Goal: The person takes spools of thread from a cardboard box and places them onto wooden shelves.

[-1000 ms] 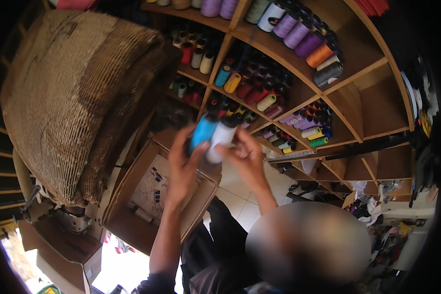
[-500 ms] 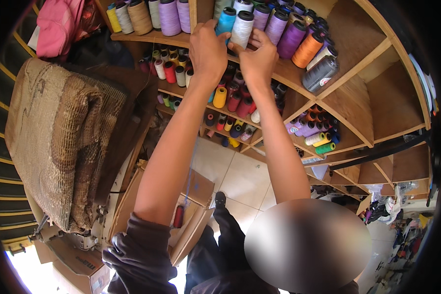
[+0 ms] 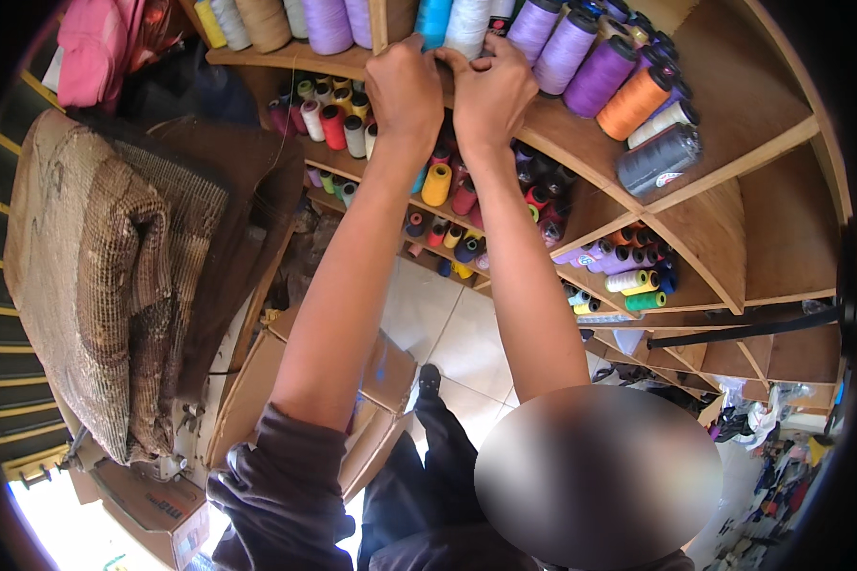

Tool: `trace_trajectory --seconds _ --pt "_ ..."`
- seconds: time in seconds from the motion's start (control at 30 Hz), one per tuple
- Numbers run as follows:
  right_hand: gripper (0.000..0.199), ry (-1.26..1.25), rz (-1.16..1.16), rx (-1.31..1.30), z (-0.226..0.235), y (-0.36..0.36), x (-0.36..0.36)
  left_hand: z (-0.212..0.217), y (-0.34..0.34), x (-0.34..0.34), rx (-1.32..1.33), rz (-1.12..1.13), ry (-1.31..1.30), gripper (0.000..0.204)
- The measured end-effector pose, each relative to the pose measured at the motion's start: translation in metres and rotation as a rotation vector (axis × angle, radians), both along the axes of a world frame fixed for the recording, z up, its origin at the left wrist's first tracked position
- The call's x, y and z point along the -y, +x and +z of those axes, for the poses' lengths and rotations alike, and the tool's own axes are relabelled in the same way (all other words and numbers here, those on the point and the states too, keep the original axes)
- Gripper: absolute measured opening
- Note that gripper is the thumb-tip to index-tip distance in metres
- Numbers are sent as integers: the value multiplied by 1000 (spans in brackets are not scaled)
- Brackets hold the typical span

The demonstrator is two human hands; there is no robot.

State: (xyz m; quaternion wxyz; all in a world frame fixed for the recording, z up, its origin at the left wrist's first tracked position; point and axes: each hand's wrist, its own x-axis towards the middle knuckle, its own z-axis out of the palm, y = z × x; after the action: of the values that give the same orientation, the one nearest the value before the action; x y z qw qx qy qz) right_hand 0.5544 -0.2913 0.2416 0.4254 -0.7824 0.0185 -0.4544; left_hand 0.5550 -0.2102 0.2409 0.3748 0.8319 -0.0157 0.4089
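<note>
Both my arms reach up to the top shelf of thread. My left hand [image 3: 404, 88] is closed by the shelf edge, its curled fingers below a bright blue thread spool [image 3: 434, 21]. Beside it, my right hand [image 3: 492, 93] is closed too, its fingers bent near the foot of a white thread spool [image 3: 467, 30]. The two thumbs nearly meet in front of the white spool. Whatever the fingers pinch is hidden or too small to make out. The upper parts of both spools run out of the picture.
Right of my hands stand purple spools [image 3: 601, 76] and an orange spool [image 3: 628, 103]; a dark grey spool [image 3: 659, 158] lies on its side. Smaller spools fill lower shelves. Folded brown fabric [image 3: 86, 285] is at left, an open cardboard box [image 3: 388, 373] below.
The view has shifted, so the top spools sit higher in it. My hands are lower against the white spool, and the right fingers, earlier spread along its side, are now curled in.
</note>
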Motion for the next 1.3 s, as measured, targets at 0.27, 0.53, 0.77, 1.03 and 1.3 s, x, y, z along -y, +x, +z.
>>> trace_trajectory --seconds 0.27,0.53,0.77,1.03,1.3 --pt "36 74 251 -78 2 -60 16 -41 -145 -77 -6 -139 -475 16" --pt "20 -352 1129 -426 -107 -270 -53 -170 -410 -175 -704 237 -904 14" --pt "23 -1277 1500 -687 -197 -334 -129 -270 -493 -201 -1064 138 -347 24" --pt "19 -1519 1250 -1021 -333 -374 -200 -356 -506 -175 -1397 136 162 32" --pt "18 -1569 1231 -633 -398 -393 -183 -401 -572 -233 -1260 112 405 39"
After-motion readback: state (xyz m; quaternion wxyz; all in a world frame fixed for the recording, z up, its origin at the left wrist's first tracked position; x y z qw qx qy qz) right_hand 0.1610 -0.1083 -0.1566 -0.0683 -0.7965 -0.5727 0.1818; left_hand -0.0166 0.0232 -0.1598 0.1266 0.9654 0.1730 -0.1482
